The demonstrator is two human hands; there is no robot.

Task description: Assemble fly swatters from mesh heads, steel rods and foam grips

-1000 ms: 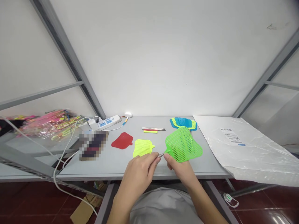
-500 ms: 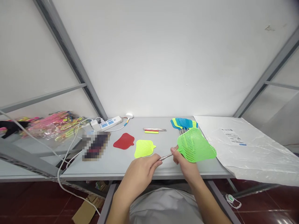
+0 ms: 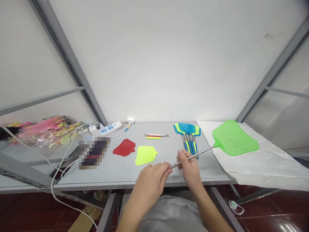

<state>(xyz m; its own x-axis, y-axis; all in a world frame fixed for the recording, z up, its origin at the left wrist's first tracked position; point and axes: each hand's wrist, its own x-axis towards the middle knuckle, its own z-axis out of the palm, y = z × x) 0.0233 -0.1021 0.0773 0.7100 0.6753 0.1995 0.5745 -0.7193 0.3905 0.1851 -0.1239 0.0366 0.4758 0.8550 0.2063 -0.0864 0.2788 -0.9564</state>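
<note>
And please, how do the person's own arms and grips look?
The left grip and right grip are bare hands, without gloves. No sleeve, watch or bracelet shows on the visible forearms. I see no ring, but some fingers are hidden and the right hand is slightly blurred. Light grey clothing shows between the arms.

Shot from a head cam, aimed forward and down past left hand [image 3: 151, 182] and right hand [image 3: 191, 172], pretty close to the table [image 3: 167, 149], facing the wall [image 3: 154, 64].
</note>
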